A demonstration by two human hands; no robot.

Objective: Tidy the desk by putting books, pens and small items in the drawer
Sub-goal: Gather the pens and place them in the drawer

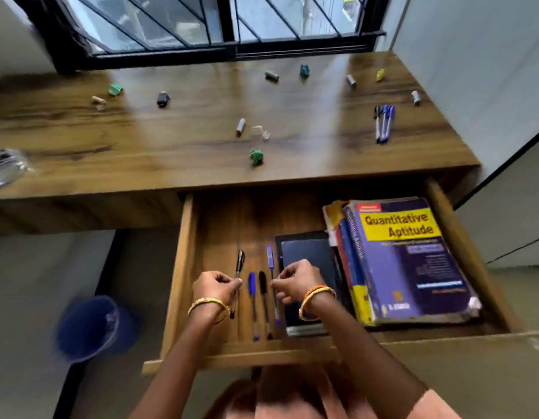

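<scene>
You are roughly midway. The drawer (pixel 183 267) stands open, and the books (pixel 407 258) already lie stacked in its right part, with a dark notebook (pixel 307 255) just beside them at 9 o'clock. Two pens, a blue pen (pixel 252 297) and a black pen (pixel 263 297), lie side by side on the drawer floor between your hands.

Your left hand (pixel 217 287) pinches a black-capped pen (pixel 240 261), and your right hand (pixel 295 281) pinches a purple-capped pen (pixel 270 261); both pens point toward 12 o'clock over the drawer's left part and look about to be laid down.

Still left on the tabletop (pixel 171 140): a bunch of three pens (pixel 383 124) at 2 o'clock and scattered small items, among them a green piece (pixel 256 157) near the front edge, a dark piece (pixel 163 99) at 10 o'clock and a yellow piece (pixel 380 75) far right. Most of the small things remain.
</scene>
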